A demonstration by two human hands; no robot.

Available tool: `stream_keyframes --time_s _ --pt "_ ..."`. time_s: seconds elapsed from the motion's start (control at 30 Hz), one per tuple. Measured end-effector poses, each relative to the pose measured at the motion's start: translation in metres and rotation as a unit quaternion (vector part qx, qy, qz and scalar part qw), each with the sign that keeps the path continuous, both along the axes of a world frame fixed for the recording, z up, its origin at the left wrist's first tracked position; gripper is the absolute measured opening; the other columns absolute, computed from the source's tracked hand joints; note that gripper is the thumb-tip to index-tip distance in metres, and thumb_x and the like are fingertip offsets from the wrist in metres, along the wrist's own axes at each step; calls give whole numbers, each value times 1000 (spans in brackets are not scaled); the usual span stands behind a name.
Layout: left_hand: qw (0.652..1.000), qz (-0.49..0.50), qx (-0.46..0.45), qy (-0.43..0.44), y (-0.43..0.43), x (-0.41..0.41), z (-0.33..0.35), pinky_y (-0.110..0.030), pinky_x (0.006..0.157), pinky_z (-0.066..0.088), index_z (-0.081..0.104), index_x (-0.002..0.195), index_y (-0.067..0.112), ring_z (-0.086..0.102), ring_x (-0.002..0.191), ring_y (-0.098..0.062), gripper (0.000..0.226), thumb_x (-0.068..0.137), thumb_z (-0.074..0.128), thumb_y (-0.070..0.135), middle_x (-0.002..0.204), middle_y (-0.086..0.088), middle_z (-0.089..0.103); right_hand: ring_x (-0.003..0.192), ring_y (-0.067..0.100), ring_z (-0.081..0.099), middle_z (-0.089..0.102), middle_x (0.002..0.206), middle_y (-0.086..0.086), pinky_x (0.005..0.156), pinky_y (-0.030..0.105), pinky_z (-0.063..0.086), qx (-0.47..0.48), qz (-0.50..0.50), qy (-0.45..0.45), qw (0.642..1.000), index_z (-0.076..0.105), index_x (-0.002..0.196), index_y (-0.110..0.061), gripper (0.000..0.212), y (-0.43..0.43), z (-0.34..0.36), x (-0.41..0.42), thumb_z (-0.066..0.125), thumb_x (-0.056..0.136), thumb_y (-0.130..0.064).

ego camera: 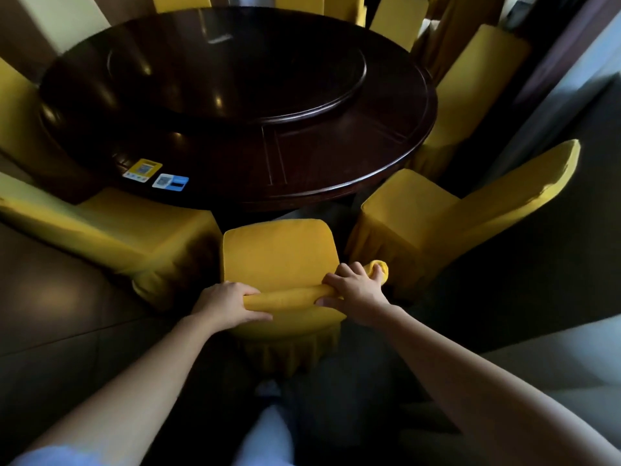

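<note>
We hold the chair [279, 253] by the top of its back. Our left hand [228, 302] wraps the left end of that padded edge, fingers curled over the far side and thumb along the near side. Our right hand [353, 287] clasps it the same way, close to the right corner. The edge runs crosswise between our hands, its right end a little farther from us, so the chair sits slightly skewed. The seat points away from us toward the table [336, 156], whose rim lies just beyond the seat's front and apart from it. The left chair [134, 227] and the right chair [410, 210] flank the seat closely on either side. We judge the move in hand to be a straight slide along the seat's own line, toward or away from the table. To keep the chair clear of both neighbours, our nearer left hand probably has to lead a touch and square the back first.
</note>
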State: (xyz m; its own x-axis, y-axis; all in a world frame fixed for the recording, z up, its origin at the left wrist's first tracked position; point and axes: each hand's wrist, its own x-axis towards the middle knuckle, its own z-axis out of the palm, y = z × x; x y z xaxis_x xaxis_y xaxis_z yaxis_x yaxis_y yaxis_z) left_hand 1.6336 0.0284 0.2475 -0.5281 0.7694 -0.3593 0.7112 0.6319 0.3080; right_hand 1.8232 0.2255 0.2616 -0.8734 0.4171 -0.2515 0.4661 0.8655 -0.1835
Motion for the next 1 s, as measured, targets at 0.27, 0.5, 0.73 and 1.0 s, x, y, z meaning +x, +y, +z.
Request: stream_keyframes --time_s 0.27,0.5,0.73,1.0 --pt "1000 -19 -10 2 -15 -55 8 -34 79 52 65 110 37 60 92 -14 84 47 47 90 101 11 67 119 26 37 48 118 0 106 59 10 58 47 76 994 48 120 -28 42 -25 -14 -30 51 87 -53" --pt "1000 -13 -2 22 -38 -80 2 -24 62 45 66 111 38 62 88 -12 73 54 58 82 98 12 70 117 25 40 47 117 -2 110 59 3 51 97 81 991 51 124 -34 46 -40 -24 -54 58 85 -10" --pt "1000 27 -6 -4 3 -89 -1 -34 75 54 69 99 39 62 85 -16 76 46 49 91 91 10 69 122 24 39 50 118 -3 108 64 -7 41 79 64 994 52 126 -38 43 11 -16 -81 58 88 -19" --pt "999 44 -12 18 48 -108 -7 -31 71 51 69 97 40 61 82 -17 79 43 48 93 85 9 68 133 23 29 51 126 -6 108 63 -7 34 78 50 995 53 122 -37 65 65 -15 -111 35 76 -79"
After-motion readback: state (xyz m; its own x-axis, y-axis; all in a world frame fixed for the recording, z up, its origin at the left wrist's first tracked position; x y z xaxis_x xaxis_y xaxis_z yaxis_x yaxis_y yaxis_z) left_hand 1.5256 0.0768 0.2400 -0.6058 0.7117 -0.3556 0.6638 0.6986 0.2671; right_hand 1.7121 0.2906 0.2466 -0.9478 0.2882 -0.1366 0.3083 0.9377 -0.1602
